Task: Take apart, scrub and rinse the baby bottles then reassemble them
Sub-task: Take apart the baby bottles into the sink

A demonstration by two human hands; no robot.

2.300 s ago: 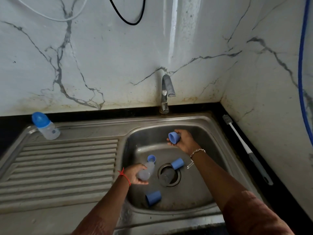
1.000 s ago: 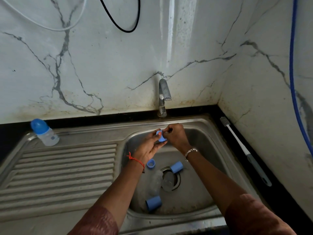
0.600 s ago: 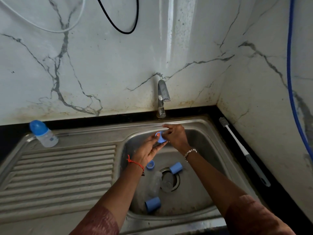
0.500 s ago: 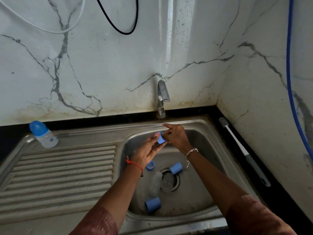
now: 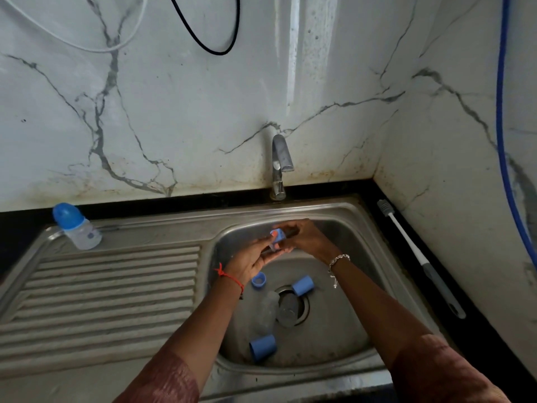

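Head view: left hand (image 5: 252, 260) has let go of the clear bottle (image 5: 268, 311), now lying at the drain's (image 5: 292, 308) 9 o'clock. It and the right hand (image 5: 305, 239) both pinch-grip the blue collar (image 5: 277, 235) at the basin's 12 o'clock; likely still disassembling.

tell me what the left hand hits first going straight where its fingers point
The left hand would meet the small blue bottle part it holds, then likely the right hand.

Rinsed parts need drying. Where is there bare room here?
The ribbed steel drainboard is bare, between the blue-capped clear bottle at its back corner and the steel basin. The basin floor is crowded: two blue plastic caps, a blue ring and a clear bottle body surround the drain.
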